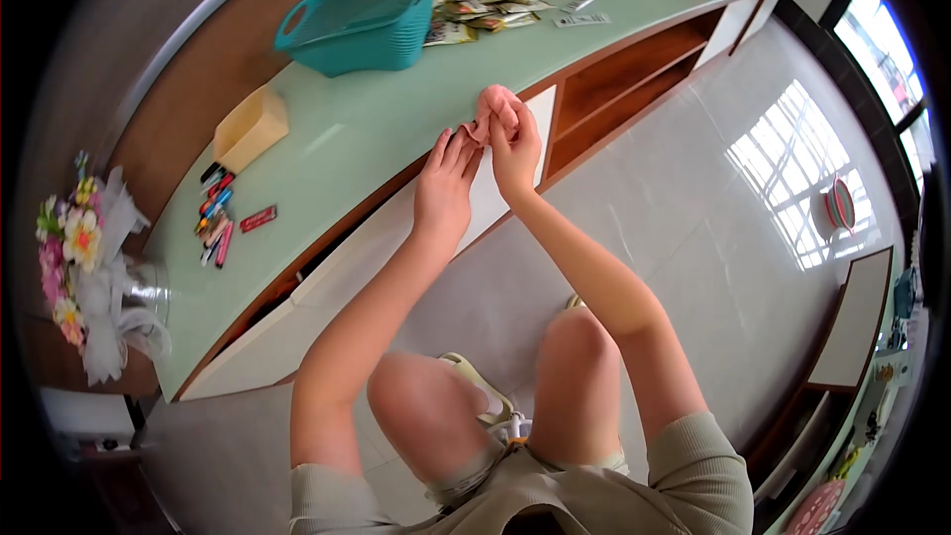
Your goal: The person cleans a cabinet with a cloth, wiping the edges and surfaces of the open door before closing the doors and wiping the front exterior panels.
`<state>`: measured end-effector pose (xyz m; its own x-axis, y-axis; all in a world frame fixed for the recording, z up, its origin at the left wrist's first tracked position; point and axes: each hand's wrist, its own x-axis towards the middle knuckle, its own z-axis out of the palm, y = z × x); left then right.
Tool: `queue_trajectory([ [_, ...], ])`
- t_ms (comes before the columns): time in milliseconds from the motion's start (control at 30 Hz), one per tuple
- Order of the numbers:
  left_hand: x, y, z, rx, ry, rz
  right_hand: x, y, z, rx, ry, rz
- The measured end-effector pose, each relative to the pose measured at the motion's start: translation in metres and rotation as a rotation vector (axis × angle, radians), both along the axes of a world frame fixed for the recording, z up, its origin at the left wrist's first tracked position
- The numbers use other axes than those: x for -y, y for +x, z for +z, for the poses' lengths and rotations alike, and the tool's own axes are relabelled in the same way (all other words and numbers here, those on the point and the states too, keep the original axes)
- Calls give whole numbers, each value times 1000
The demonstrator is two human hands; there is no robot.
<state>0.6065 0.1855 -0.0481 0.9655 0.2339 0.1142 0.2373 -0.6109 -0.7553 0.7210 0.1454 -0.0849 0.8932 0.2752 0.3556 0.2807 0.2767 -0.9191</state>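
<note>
A crumpled pink cloth (496, 101) is bunched in my right hand (517, 154), just over the front edge of the green glass-topped counter (381, 124). The fingers of my right hand are closed around it. Beside it, my left hand (443, 193) is stretched out with its back toward me. Its fingertips reach the lower left end of the cloth, and whether they pinch any of it is hidden.
A teal basket (371, 50) stands at the counter's back, next to piled snack packets (480, 10). Left of it are a cream bin (253, 129), several pens and small tubes (215, 213), and a bouquet (84, 238). Open shelves (629, 89) lie below the counter.
</note>
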Motion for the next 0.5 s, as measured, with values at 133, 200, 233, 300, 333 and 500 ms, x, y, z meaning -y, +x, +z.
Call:
queue_trajectory([
  [133,-25,-45,-22,13,597,30,-4,-30,4,-6,-59,95],
  [200,-34,-68,-27,59,642,20,-6,-48,8,-12,-89,143],
  [233,-36,-79,-29,58,636,28,-8,-59,11,-22,-119,172],
  [300,-37,-101,-30,24,672,62,-7,-80,16,-19,-181,220],
  [333,-37,-111,-29,-12,730,90,-8,-88,19,-2,-208,237],
  [500,-26,-159,-16,72,-100,238,-15,-129,30,42,-289,376],
])
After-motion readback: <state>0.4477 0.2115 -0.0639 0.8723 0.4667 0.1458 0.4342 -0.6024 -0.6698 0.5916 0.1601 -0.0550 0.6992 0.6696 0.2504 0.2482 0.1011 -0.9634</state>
